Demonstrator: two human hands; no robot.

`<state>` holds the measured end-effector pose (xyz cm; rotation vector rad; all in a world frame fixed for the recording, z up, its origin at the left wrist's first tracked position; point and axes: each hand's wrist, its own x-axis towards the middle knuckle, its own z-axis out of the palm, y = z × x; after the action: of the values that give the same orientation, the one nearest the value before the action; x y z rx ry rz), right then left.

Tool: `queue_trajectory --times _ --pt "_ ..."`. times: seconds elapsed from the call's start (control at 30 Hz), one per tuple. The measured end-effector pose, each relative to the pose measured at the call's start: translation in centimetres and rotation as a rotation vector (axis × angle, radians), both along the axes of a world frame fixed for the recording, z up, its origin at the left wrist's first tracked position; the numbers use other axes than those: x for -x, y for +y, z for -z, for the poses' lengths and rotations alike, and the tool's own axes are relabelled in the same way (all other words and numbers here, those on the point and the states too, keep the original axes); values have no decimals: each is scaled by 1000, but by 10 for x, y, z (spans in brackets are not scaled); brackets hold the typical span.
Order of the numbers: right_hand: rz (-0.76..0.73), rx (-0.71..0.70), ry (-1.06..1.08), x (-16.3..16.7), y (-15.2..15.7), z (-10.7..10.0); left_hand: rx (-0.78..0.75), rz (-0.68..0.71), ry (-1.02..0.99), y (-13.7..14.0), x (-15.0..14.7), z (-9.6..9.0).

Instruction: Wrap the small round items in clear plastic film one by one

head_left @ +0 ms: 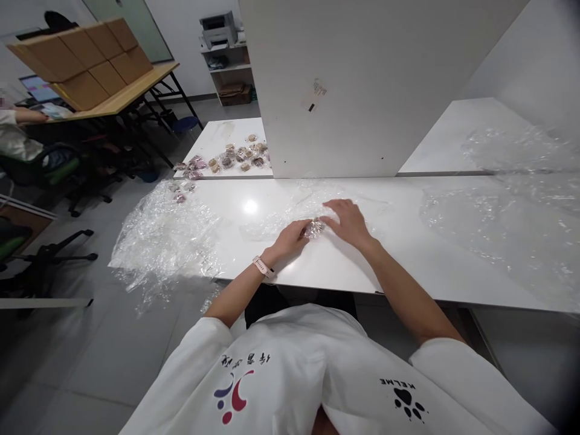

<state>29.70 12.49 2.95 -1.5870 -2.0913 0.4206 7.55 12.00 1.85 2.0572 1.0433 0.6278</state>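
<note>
Between my hands on the white table lies a small round pinkish-brown item (313,229) under clear plastic wrap; its exact kind is hard to make out. My left hand (288,239), with a pale band at the wrist, curls its fingers and thumb against the item's left side. My right hand (348,221) is at the other side, its thumb near the item and its fingers stretched out over the wrap. A clear sheet of bubble wrap (276,222) lies flat beneath and behind both hands.
A crumpled heap of bubble wrap (167,235) hangs over the table's left end. Several small wrapped items (240,156) sit behind it. More bubble wrap (498,217) covers the right. A white panel (344,90) rises at the back. A person's arm (31,115) shows far left, near cardboard boxes (86,60).
</note>
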Motion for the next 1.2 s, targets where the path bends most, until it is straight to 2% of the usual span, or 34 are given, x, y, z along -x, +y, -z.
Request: queue_trajectory --times 0.07,0.1,0.2,0.3,0.37,0.47,0.53,0.57,0.63,0.7,0.73,0.77,0.83,0.9,0.97,1.03,1.1,1.2 --pt "-218 32 -5 -2 -15 8 -24 -15 41 5 4 1" --pt "-270 53 -11 -3 -22 13 -43 -11 60 6 4 -1" --pt "-249 10 -7 -1 -39 24 -75 32 99 -1 6 -9" --pt "-208 -5 39 -2 -48 20 -57 83 108 -11 12 -24" --pt "-171 66 62 -4 -48 9 21 140 132 -11 17 -37" --pt "-187 291 140 -8 -35 -11 167 238 214 2 20 -51" --pt "-205 414 123 -7 -20 -19 209 212 312 15 17 -53" --pt "-186 435 78 -5 -13 -21 197 154 383 20 14 -51" --pt "-92 397 -37 0 -5 -21 59 -39 528 22 9 -44" --pt "8 243 -96 6 -9 -20 -184 -221 592 11 7 -34" --pt "37 130 -107 7 -16 -19 -296 -262 577 1 8 -29" --pt "44 10 -120 8 -26 -17 -381 -260 545 -12 11 -25" --pt "-13 -181 -149 7 -50 -11 -462 -158 490 -37 17 -15" --pt "-111 -217 -178 4 -73 0 -474 -59 501 -55 23 -4" --pt "-159 -172 -207 1 -86 14 -443 -68 552 -59 27 4" --pt "-128 -130 -223 1 -90 27 -369 -156 561 -51 26 10" --pt "-75 -118 -225 4 -87 36 -300 -289 487 -38 22 11" --pt "-16 -135 -221 12 -81 40 -182 -542 210 -23 10 5"
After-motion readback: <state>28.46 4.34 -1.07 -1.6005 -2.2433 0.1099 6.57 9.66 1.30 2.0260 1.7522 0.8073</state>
